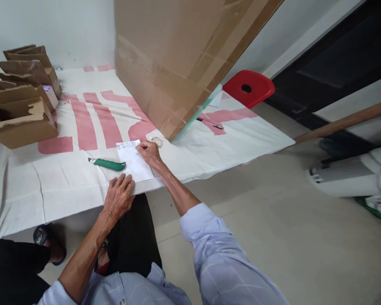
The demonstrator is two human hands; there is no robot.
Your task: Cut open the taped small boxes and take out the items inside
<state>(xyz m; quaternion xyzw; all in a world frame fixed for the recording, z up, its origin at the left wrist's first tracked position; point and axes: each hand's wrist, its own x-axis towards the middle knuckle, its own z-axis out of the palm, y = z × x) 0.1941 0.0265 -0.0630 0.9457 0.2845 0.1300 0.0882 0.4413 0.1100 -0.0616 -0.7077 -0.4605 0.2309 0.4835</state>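
A white sheet of paper (135,162) with a row of small boxes along its top lies on the cloth-covered table (66,186). My left hand (118,197) rests flat on the table edge at the paper's near corner, fingers spread. My right hand (148,151) is closed in a pinch at the paper's top right corner; what it grips is too small to make out. A green-handled utility knife (108,164) lies just left of the paper.
A large cardboard sheet (178,59) stands tilted right behind the paper. Several folded cardboard boxes (19,101) sit at the far left. A black pen (210,123) lies at the far right, near a red stool (249,87). A wooden pole (343,123) is on the right.
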